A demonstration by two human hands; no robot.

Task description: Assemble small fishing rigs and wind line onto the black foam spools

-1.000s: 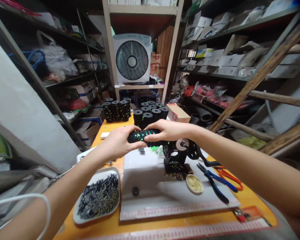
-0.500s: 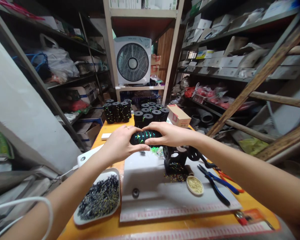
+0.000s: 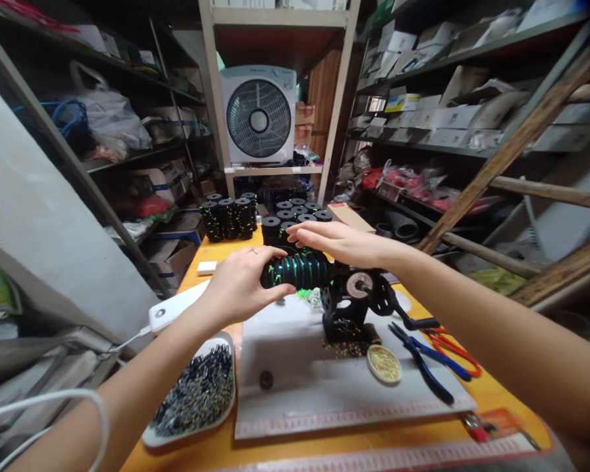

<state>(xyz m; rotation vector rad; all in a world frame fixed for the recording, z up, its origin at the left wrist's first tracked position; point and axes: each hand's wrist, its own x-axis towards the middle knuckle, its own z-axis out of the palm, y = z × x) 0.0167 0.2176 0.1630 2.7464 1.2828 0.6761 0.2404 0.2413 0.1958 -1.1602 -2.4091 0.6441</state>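
Nearest on the left, a white tray (image 3: 229, 393) of small metallic pieces rests on the orange table (image 3: 270, 452). Right of it, a small black ring (image 3: 266, 379) lies on the white board (image 3: 295, 400); farther right are a dish of gold bits (image 3: 384, 364) and blue-handled pliers (image 3: 425, 364).

Beyond these, the black ridged roll (image 3: 297, 271) lies sideways, raised above the board, its right end at the black crank machine (image 3: 349, 305). The left hand (image 3: 243, 282) has its fingers curved over the roll's left end and its thumb along the near side, a partly open grip around it. Its arm reaches in from the near left.

The right hand (image 3: 332, 239) is open, fingers nearly straight and close together, pointing left over the roll, palm down; whether it touches is unclear. Its arm slants in from the near right.

Farther away stand black spools (image 3: 229, 218), a cardboard box (image 3: 349, 217) and a fan (image 3: 259, 118).
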